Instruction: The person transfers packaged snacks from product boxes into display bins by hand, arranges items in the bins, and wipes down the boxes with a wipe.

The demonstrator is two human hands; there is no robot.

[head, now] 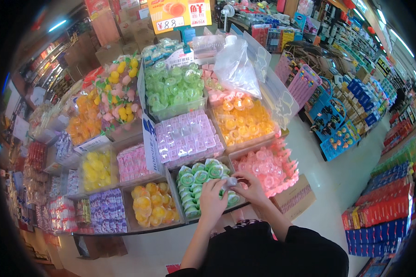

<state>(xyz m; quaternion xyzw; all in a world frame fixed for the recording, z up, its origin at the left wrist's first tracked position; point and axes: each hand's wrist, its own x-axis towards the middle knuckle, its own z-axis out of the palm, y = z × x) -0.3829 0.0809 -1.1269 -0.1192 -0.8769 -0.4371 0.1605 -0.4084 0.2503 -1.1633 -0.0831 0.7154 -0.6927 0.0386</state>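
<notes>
Between my two hands is a small whitish, translucent object, too small to name surely. My left hand has its fingertips on the object's left side. My right hand pinches it from the right with thumb and fingers. Both hands are over the front part of a bin of green-lidded cups, apparently jelly cups, and hide some of them. Right of that bin, pink wrapped sweets or jellies fill another, close to my right hand. Lilac square packs lie in the bin behind.
Orange cups, green cups and yellow-orange round packs fill neighbouring bins. A clear plastic bag lies at the back. A cardboard box stands low on the right, beside the floor aisle. Shelved goods line the far right.
</notes>
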